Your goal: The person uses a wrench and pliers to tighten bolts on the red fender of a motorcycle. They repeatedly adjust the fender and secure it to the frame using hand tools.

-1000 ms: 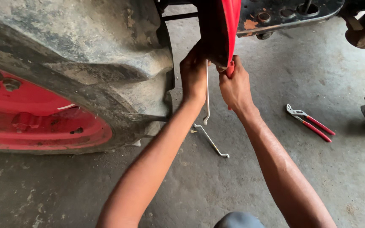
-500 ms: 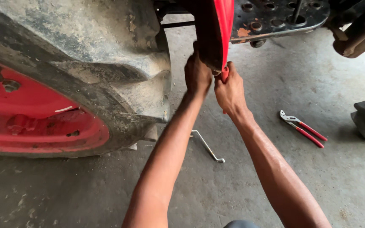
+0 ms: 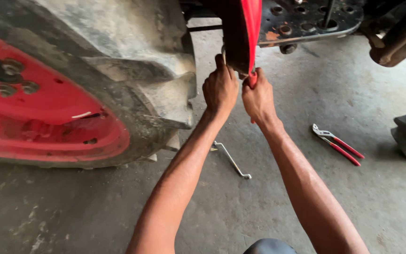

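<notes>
Both hands have crept up the red fender point(image 3: 251, 28) — left hand point(image 3: 220, 88) now curled shut on its lower edge, right hand point(image 3: 258, 98) pinching it beside — while the bent rod point(image 3: 231, 160) lies untouched on the floor.

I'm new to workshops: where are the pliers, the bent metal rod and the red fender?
red-handled pliers point(image 3: 338, 145), head view, on the handles.
bent metal rod point(image 3: 231, 160), head view, mid-shaft.
red fender point(image 3: 251, 28), head view, its edge.
</notes>
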Motion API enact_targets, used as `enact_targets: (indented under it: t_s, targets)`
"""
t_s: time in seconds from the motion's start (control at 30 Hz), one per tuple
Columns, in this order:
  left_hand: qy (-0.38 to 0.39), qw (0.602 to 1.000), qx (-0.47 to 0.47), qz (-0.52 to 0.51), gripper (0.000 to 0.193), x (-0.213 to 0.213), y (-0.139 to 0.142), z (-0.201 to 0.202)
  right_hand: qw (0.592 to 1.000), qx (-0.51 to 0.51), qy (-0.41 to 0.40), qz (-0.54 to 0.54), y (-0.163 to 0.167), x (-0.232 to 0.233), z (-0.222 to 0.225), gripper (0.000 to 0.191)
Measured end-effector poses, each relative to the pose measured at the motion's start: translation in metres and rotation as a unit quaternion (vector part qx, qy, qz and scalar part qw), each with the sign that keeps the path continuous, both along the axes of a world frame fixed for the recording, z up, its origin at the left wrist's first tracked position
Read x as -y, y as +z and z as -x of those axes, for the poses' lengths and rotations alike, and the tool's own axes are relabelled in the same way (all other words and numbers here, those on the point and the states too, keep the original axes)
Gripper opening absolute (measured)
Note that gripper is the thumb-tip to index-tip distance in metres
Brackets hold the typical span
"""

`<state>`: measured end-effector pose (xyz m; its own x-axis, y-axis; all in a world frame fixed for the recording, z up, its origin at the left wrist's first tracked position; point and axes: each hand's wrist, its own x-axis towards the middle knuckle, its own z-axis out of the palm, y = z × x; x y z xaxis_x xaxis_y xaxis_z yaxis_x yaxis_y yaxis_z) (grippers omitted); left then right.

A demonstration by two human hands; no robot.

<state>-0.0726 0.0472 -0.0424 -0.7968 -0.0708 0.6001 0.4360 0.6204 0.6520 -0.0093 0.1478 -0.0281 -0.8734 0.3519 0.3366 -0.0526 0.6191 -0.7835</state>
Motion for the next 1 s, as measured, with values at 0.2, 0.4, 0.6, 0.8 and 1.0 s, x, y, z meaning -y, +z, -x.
enact_targets:
  t_s: [0.2, 0.4, 0.6, 0.8, 1.0]
  targets:
    - [-0.027, 0.997, 0.072, 0.014, 0.027, 0.019, 0.015, -0.013, 0.999, -0.003, -0.003, -0.04, 0.001, -0.002, 0.001, 0.02]
    - [-0.026, 0.995, 0.094, 0.013, 0.028, 0.017, 0.015, -0.021, 1.0, -0.012, 0.021, -0.009, -0.002, -0.003, 0.0, 0.022]
    - [-0.041, 0.994, 0.088, 0.048, 0.035, 0.025, 0.013, -0.019, 1.0, 0.011, 0.015, -0.008, 0.002, 0.002, 0.0, 0.019]
    - [-0.078, 0.989, 0.095, 0.078, 0.03, 0.026, 0.025, -0.009, 0.998, 0.048, 0.011, 0.023, 0.01, 0.005, -0.005, 0.015]
    - [-0.212, 0.948, 0.218, 0.098, 0.03, 0.033, 0.025, 0.019, 0.997, 0.054, 0.02, 0.052, 0.009, 0.007, -0.008, 0.017]
